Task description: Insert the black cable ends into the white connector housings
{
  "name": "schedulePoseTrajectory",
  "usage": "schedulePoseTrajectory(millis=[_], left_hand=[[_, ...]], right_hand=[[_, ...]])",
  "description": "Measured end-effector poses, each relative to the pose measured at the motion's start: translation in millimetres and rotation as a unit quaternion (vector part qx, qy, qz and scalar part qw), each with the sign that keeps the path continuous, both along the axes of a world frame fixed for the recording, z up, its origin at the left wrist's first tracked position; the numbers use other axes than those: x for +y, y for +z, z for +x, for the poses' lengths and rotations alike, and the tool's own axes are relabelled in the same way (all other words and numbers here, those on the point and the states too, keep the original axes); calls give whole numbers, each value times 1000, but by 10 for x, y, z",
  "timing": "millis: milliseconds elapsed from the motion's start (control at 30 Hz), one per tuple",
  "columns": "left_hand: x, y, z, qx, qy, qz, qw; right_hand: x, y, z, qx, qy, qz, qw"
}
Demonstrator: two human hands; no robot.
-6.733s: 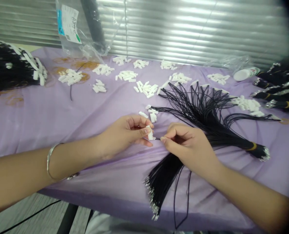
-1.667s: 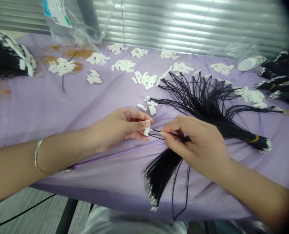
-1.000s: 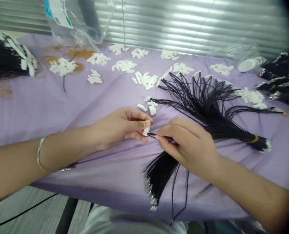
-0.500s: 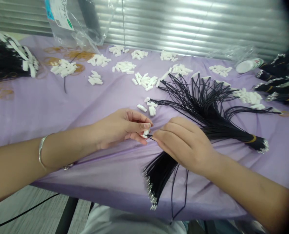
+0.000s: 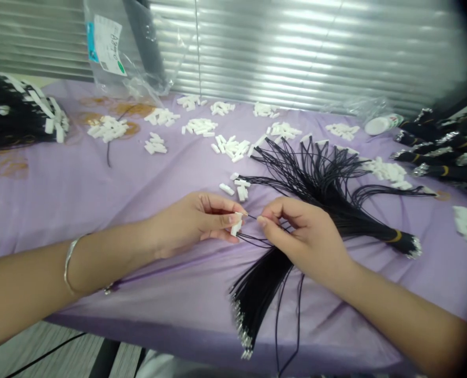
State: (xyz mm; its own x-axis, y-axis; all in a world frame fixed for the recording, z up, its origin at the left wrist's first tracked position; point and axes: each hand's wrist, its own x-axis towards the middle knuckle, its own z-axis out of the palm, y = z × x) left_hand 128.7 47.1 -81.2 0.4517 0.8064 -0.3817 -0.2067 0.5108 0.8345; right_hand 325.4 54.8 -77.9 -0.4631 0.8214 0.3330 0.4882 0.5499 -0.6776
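Observation:
Between the thumb and fingers of my left hand (image 5: 207, 218) is a small white connector housing (image 5: 236, 227). A few black wires run out of its lower end toward the right. My right hand (image 5: 302, 228) pinches one thin black wire (image 5: 252, 216), whose tip meets the upper end of the housing; whether it is inside I cannot tell. Under my right hand lies a bundle of black wires (image 5: 257, 294) with bare metal terminals at the near end. Another wire bundle (image 5: 343, 210), tied with a yellow band, spreads out behind it.
Several small piles of white housings (image 5: 231, 148) lie across the purple cloth (image 5: 158, 178). Finished-looking black wires with white ends (image 5: 16, 113) sit at the far left. More tied bundles (image 5: 446, 152) and a white bottle (image 5: 383, 124) are at the right. A clear plastic bag (image 5: 138, 52) stands behind.
My right hand has drawn back slightly from the housing and now pinches a single wire at its upper end. The housing is turned more upright in my left hand. The view has tilted up.

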Motion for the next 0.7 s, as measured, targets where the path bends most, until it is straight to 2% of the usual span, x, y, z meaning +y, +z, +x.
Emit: schedulePoseTrajectory(millis=[167, 300, 500, 700], left_hand=[[2, 1, 16, 17, 4, 0, 1000], [-5, 25, 30, 35, 7, -1, 999], [-10, 30, 22, 43, 13, 0, 999], [-3, 6, 3, 28, 8, 1, 1000]], right_hand=[[4, -6, -16, -16, 8, 27, 999], [23, -25, 8, -17, 23, 113, 993], [25, -54, 31, -42, 56, 268, 961], [22, -58, 40, -93, 95, 332, 934]])
